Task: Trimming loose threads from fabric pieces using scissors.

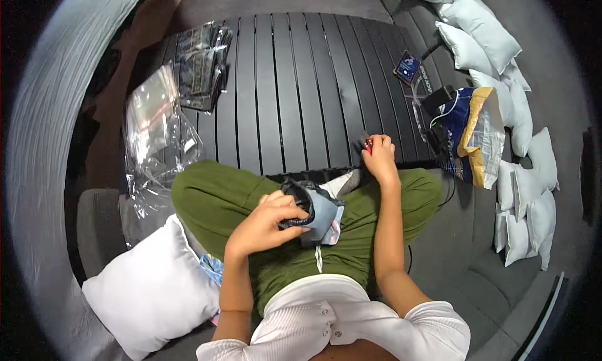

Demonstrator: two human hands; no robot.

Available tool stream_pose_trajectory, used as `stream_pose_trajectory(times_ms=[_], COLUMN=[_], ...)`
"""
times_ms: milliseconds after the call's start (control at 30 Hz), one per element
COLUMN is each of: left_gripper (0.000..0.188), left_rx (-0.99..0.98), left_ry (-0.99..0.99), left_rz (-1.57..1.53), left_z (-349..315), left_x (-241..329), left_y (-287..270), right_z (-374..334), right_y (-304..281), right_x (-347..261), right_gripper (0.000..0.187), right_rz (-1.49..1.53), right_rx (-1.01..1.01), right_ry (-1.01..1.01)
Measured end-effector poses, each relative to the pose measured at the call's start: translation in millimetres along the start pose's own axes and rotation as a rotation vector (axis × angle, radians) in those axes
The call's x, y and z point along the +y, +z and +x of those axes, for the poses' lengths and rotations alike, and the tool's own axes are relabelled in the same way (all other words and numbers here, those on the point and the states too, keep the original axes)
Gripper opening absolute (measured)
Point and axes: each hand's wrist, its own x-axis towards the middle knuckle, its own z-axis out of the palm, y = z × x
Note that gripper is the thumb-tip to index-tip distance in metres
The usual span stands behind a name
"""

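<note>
My left hand (266,226) is closed on a bunched piece of fabric (323,213) above my lap. The fabric is blue-grey with a dark, gathered edge near my fingers and a pinkish patch low on its right. What kind of article it is, I cannot make out. At the table's near edge, my right hand (380,160) has its fingers curled over a small red-handled tool (367,146) with a thin pointed metal tip. Much of that tool is hidden under the fingers.
Ahead stands a black slatted table (301,85). Clear-wrapped dark packets (197,66) and loose clear plastic bags (157,122) lie on its left. A blue box (407,68), black adapter (439,97) and blue-yellow sack (480,138) are right. White cushions (467,47) line the right; another cushion (153,286) sits left.
</note>
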Motion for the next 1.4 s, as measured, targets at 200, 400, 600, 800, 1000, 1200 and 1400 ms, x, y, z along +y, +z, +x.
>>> stream_pose_trajectory(times_ms=[200, 400, 600, 800, 1000, 1200, 1400], left_gripper=[0.017, 0.02, 0.016, 0.019, 0.01, 0.009, 0.015], left_rx=[0.103, 0.07, 0.175, -0.172, -0.497, -0.828, -1.014], left_ry=[0.026, 0.152, 0.276, 0.543, 0.569, 0.458, 0.307], left_rz=[0.233, 0.269, 0.212, 0.027, 0.206, 0.031, -0.215], left_z=[-6, -7, -2, -5, 14, 16, 15], left_x=[9, 35, 58, 80, 83, 87, 68], left_y=[-6, 0, 15, 62, 107, 118, 110], right_z=[-16, -59, -118, -72, -71, -83, -115], right_y=[-49, -38, 27, -39, -144, -133, -76], right_x=[-59, -105, -147, -172, -166, -138, -109], right_gripper=[0.02, 0.009, 0.007, 0.004, 0.018, 0.026, 0.035], right_rz=[0.979, 1.245, 0.877, 0.304, -0.146, 0.15, 0.485], right_rx=[-0.109, -1.205, -0.773, -0.162, -0.179, -0.222, -0.334], right_ry=[-0.325, -0.563, -1.04, -0.761, -0.459, -0.313, -0.147])
